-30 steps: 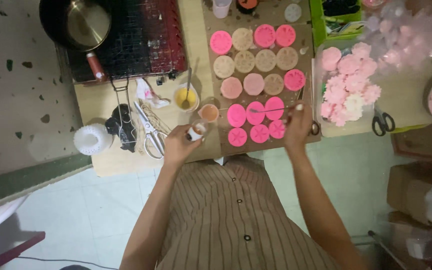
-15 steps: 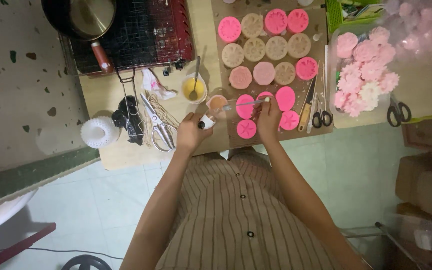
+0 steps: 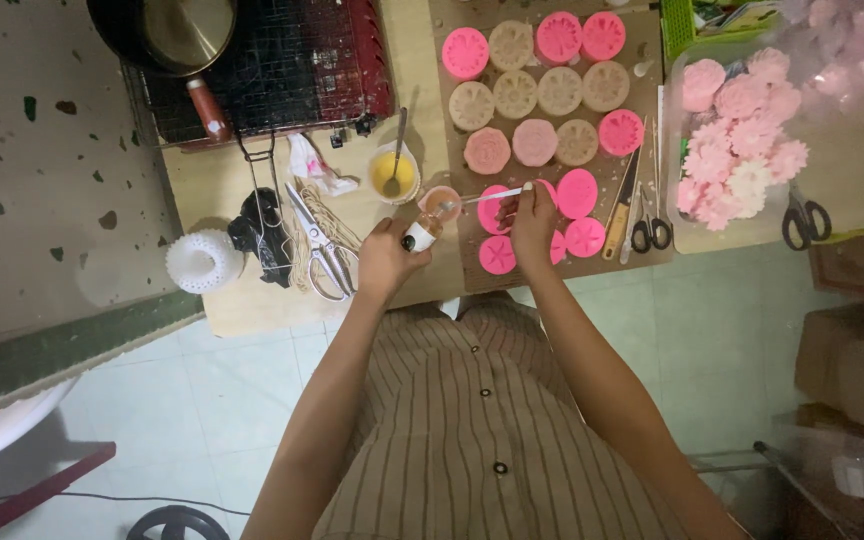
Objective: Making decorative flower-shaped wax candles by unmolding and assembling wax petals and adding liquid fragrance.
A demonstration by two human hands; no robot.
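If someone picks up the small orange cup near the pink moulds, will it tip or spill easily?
Probably yes: the small orange cup looks light and open-topped, so a nudge may tip it. The thin stick held by the right hand reaches into it, which could lever it over.

Both bare forearms reach forward from the torso, elbows bent and angled inward so the 2 hands sit close together. The left hand (image 3: 384, 258) is curled in a closed grasp, the right hand (image 3: 533, 222) pinched shut, fingertips forward.

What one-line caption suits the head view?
Left hand holds a small bottle; right hand dips a thin stick into a cup.
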